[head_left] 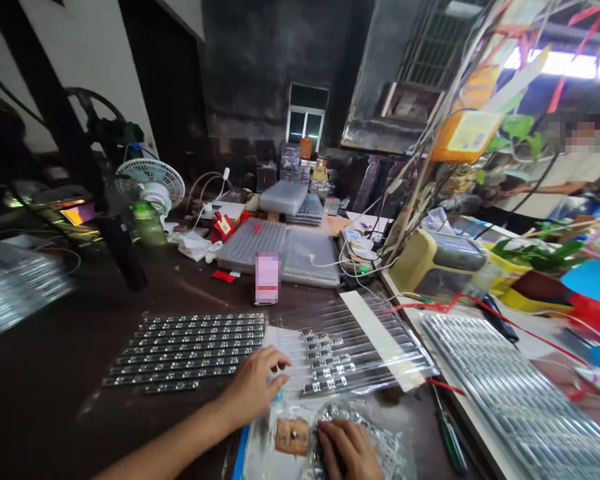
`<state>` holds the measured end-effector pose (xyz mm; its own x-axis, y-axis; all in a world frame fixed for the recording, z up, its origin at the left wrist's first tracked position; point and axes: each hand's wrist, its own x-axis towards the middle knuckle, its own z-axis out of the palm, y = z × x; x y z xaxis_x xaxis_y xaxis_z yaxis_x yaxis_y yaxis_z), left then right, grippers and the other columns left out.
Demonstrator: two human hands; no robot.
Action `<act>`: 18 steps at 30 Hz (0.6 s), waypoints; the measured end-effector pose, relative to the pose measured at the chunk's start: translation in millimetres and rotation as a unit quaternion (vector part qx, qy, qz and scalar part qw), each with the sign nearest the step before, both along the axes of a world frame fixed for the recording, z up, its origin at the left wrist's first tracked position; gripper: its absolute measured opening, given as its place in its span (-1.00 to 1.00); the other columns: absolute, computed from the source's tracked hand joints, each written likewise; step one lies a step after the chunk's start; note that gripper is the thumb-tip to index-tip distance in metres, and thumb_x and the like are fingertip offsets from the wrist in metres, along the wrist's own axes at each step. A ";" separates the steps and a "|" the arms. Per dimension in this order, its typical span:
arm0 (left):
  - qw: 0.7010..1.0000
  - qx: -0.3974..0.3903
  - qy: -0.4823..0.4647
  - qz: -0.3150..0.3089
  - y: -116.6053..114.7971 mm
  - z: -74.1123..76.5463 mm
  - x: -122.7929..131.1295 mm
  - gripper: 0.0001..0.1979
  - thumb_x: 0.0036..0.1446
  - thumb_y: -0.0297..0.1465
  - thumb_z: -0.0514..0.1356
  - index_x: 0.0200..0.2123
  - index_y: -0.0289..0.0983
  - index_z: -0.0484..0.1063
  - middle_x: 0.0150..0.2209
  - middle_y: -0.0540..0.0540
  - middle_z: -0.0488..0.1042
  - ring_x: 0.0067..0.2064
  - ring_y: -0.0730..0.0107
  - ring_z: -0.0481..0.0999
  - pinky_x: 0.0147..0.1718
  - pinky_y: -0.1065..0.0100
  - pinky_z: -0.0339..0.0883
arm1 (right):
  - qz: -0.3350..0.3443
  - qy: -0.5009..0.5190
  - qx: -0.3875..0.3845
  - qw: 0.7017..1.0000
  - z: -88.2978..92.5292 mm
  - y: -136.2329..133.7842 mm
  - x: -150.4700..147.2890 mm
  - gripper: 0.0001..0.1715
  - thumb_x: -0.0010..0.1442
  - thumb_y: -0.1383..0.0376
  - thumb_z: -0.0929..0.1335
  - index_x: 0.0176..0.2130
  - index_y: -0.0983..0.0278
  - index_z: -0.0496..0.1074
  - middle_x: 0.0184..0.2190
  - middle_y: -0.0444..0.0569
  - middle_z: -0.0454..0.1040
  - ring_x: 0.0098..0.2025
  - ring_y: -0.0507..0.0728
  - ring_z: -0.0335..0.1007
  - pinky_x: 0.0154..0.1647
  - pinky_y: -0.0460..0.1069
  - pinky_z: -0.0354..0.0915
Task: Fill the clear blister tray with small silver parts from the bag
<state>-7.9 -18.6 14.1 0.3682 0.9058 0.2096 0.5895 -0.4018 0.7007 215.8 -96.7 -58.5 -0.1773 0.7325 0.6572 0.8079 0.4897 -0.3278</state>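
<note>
Nothing legible; label (473, 131) on the yellow box (445, 150) too blurred to read

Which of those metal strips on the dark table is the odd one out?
The bottom strip, closest to the left hand: it is much shorter than the long strips lined up above it.

The left hand (253, 388) has room to pass leftward over the dark tabletop (45, 373). Rows of metal strips (187, 350) and a plastic tray (360, 347) stand ahead, while a screwdriver (447, 427) and a white board edge (405, 313) hem in the right hand (347, 450).
</note>
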 end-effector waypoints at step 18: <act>0.994 0.043 0.082 0.057 64.7 -1.7 44.2 -0.83 0.18 -0.47 0.09 -0.20 -0.23 0.46 -0.19 -0.09 0.50 -0.16 0.32 0.48 -0.14 0.33 0.26 | -0.064 -0.045 -0.040 0.996 6.5 -18.8 -0.7 -0.83 0.28 0.29 0.22 -0.21 0.16 0.39 -0.27 -0.07 0.49 -0.24 0.09 0.40 -0.21 -0.02 0.25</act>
